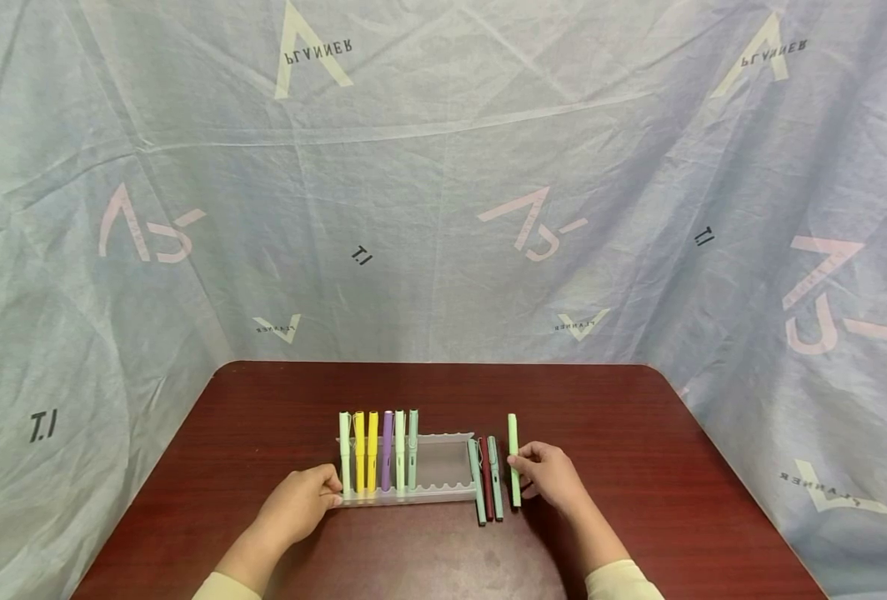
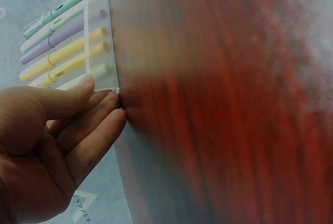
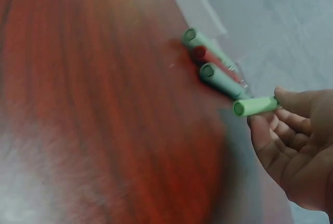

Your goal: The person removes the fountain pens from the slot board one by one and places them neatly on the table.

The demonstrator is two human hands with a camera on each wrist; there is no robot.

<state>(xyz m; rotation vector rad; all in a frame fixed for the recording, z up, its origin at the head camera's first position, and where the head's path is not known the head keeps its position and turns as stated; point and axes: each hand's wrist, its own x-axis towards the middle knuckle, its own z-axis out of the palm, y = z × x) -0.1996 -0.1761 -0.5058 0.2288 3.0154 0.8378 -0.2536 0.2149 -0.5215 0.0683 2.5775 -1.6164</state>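
- Our right grip is closed in a pinch, thumb and fingers on a light-green pen; whether the pen is wholly off the surface, we cannot tell.
- Our left grip pinches the left end of a translucent pen rack, apparently to steady it.
- Side by side in the rack we see, from the left, a pale-green pen, two yellow pens, a purple pen, a mint pen and a grey-green pen.
- Between rack and held pen lie a teal-green pen, just beside the rack's right end, a dark-red pen and a sage pen.
- We judge the step in hand to be picking up the light-green pen for racking.
- Next, we think, it must pass leftward over the three loose pens and line up with the notches right of the grey-green pen, the rack held steady.
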